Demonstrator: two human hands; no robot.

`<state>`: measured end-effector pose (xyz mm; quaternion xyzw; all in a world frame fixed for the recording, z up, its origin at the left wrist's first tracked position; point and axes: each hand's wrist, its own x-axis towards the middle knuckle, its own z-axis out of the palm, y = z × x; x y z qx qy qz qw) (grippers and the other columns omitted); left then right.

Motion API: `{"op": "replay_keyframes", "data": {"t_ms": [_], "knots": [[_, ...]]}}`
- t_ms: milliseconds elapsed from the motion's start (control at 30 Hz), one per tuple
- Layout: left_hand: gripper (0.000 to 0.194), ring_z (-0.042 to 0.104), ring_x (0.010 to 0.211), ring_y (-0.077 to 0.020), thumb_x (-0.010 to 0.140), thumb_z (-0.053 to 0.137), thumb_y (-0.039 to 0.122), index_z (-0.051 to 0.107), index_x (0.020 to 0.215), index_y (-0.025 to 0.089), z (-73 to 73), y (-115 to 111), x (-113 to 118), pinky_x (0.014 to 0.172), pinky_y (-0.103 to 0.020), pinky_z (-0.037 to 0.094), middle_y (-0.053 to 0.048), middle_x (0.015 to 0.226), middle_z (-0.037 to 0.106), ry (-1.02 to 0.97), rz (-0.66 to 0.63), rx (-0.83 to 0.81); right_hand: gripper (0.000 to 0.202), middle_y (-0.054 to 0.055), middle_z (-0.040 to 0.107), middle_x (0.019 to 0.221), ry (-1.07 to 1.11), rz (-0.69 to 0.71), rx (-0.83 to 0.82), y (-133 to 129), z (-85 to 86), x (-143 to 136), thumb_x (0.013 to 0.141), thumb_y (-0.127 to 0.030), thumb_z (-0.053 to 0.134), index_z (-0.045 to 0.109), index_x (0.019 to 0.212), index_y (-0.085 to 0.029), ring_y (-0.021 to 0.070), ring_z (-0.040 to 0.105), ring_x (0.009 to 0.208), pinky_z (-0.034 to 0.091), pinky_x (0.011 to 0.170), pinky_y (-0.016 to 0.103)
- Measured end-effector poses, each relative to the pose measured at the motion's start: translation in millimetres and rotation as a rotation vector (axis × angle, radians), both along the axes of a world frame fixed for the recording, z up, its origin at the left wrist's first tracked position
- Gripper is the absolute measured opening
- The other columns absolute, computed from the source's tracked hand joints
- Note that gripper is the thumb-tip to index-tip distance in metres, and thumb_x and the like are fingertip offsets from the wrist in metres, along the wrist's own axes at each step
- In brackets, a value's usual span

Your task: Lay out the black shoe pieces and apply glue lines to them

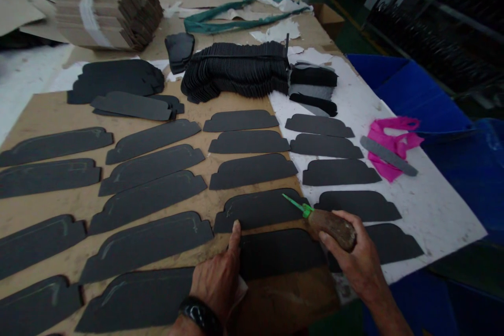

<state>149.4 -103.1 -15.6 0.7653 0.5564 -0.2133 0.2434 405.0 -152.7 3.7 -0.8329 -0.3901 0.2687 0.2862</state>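
My right hand is closed around a brown squeeze bottle with a thin green nozzle. The nozzle tip points left, over a dark grey shaped panel. My left hand has its index finger stretched out, with the fingertip on that panel's lower edge. Its other fingers are curled, and a white scrap, cloth or paper, shows beneath them. Another dark panel lies just below, between my hands. Pale lines run along the upper edges of several panels on the left, such as this panel.
Rows of similar panels cover the cardboard and white sheet. Behind them stand a long stack of black pieces and a tied cardboard bundle. A pink bag lies right, near blue bins beyond the table edge.
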Motion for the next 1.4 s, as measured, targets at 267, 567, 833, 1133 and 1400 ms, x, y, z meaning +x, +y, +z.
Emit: {"op": "replay_keyframes", "data": {"t_ms": [267, 567, 833, 1133, 1400], "knots": [[0.055, 0.066, 0.063, -0.0251, 0.088, 0.029, 0.014, 0.009, 0.139, 0.014, 3.1, 1.0, 2.8, 0.057, -0.036, 0.049, -0.008, 0.062, 0.066, 0.035, -0.011, -0.005, 0.050, 0.004, 0.057, 0.105, 0.027, -0.054, -0.020, -0.6, -1.3, 5.1, 0.063, -0.045, 0.062, 0.049, 0.106, -0.023, 0.0223, 0.055, 0.095, 0.044, 0.083, 0.038], [0.055, 0.066, 0.068, -0.0265, 0.089, 0.027, 0.014, 0.004, 0.139, 0.013, 8.8, 4.3, 5.9, 0.061, -0.040, 0.049, -0.009, 0.070, 0.068, 0.057, -0.018, -0.078, 0.051, 0.006, 0.057, 0.104, 0.007, -0.069, -0.006, -5.6, 0.0, 9.4, 0.063, -0.046, 0.062, 0.049, 0.106, -0.022, 0.0231, 0.055, 0.094, 0.044, 0.083, 0.038], [0.054, 0.066, 0.069, -0.0285, 0.089, 0.025, 0.015, 0.006, 0.139, 0.013, 11.8, 7.1, 9.0, 0.062, -0.043, 0.049, -0.010, 0.072, 0.068, 0.088, -0.009, -0.108, 0.050, 0.005, 0.056, 0.104, -0.052, -0.077, 0.005, -13.8, 1.2, 10.3, 0.063, -0.045, 0.062, 0.050, 0.105, -0.022, 0.0229, 0.054, 0.095, 0.044, 0.083, 0.039], [0.052, 0.066, 0.069, -0.0270, 0.088, 0.027, 0.016, 0.013, 0.139, 0.013, 13.4, 7.6, 12.5, 0.060, -0.040, 0.048, -0.010, 0.072, 0.068, 0.100, -0.020, -0.066, 0.048, 0.005, 0.054, 0.106, -0.086, -0.071, 0.003, -19.8, 7.4, 4.3, 0.065, -0.044, 0.061, 0.050, 0.106, -0.021, 0.0232, 0.052, 0.097, 0.043, 0.084, 0.038], [0.049, 0.066, 0.071, -0.0271, 0.089, 0.026, 0.018, 0.020, 0.137, 0.013, 16.7, 10.0, 18.5, 0.061, -0.038, 0.048, -0.012, 0.074, 0.068, 0.121, -0.028, -0.027, 0.045, 0.006, 0.054, 0.107, -0.119, -0.049, 0.001, -25.2, 10.3, 3.6, 0.066, -0.043, 0.059, 0.049, 0.105, -0.022, 0.0232, 0.051, 0.100, 0.042, 0.086, 0.039]]}}
